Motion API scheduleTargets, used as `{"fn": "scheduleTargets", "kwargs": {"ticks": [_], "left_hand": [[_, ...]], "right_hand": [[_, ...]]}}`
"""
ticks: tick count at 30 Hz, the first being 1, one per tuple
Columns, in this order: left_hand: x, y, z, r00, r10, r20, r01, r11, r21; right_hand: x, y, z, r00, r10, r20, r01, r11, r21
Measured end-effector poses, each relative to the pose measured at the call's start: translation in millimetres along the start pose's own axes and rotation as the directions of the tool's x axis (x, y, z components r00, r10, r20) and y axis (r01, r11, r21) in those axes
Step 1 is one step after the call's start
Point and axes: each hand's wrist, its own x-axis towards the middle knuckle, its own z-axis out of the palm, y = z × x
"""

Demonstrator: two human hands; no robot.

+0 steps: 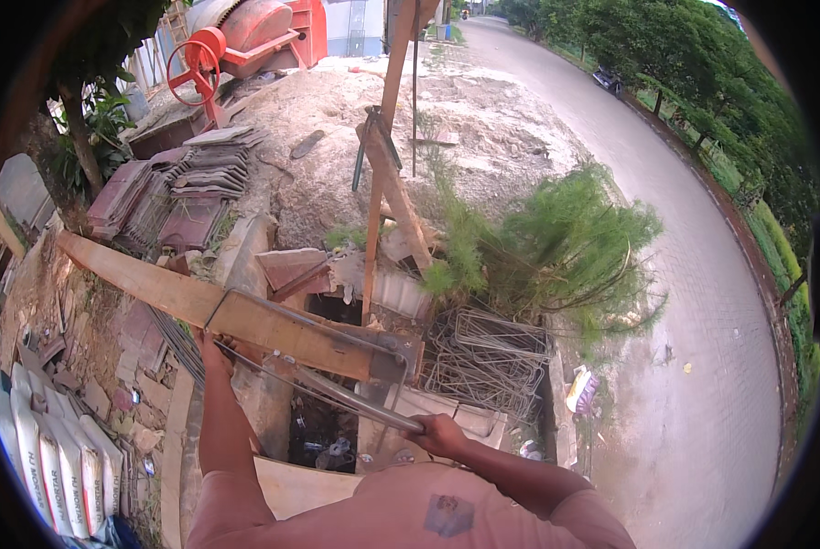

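Observation:
A long wooden plank [140,274] lies across a concrete-edged trench [323,435], with a thin bent steel bar [296,320] along its top. My left hand [212,352] is closed on a thin steel rod just beside the plank's near edge. My right hand [437,435] grips a thicker metal pipe [373,409] that runs diagonally from near the left hand toward my right, below the plank. A bundle of straight rods [177,348] lies to the left of my left hand.
Bent rebar frames [488,361] lie right of the plank, under a feathery bush [556,247]. Stacked tiles [154,201], a red mixer [254,37], a sand heap [483,119] and leaning timber posts [396,197] stand beyond. White sacks [62,457] sit lower left; a paved road [703,348] runs along the right.

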Motion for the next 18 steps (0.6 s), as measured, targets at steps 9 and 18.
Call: {"fn": "scheduleTargets", "kwargs": {"ticks": [9,18], "left_hand": [[-1,29,15,0.993,0.115,0.033,-0.116,0.992,0.05],[75,19,88,0.803,0.526,0.28,-0.557,0.496,0.666]], "right_hand": [[-10,-50,-29,0.995,0.026,-0.093,-0.033,0.996,-0.08],[8,-65,-78,0.941,0.111,-0.32,-0.062,0.986,0.158]]}}
